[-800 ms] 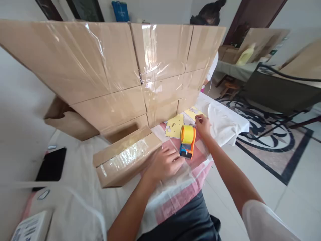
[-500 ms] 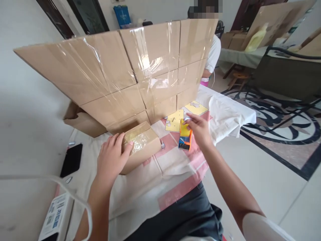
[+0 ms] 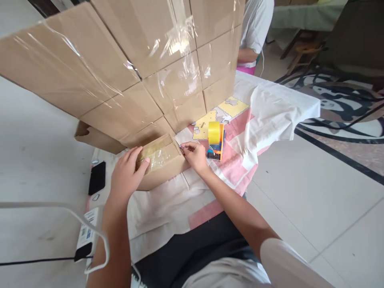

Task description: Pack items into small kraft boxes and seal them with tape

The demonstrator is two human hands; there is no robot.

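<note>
A small cardboard box [image 3: 163, 172] lies on the cloth-covered table, with shiny clear tape across its top. My left hand [image 3: 126, 170] grips the box's left end, thumb on the top and fingers over the far side. At the right end of the box is my right hand [image 3: 195, 156], its thumb and fingers pinched together. Something tiny and pale shows at those fingertips, too small to name. Just right of that hand stands an orange and blue tape dispenser [image 3: 222, 144] with a yellow tape roll [image 3: 214, 133].
A tall taped cardboard panel [image 3: 177, 88] rises behind the box. An open carton [image 3: 97, 138] sits at the left, near a black phone [image 3: 97, 178]. A white cable [image 3: 69, 214] crosses the lower left. Another person's sleeve [image 3: 255, 32] shows beyond the panel.
My right hand has moved left, from the tape dispenser to the right end of the box. My left hand stays on the box. The view has tilted downward.
</note>
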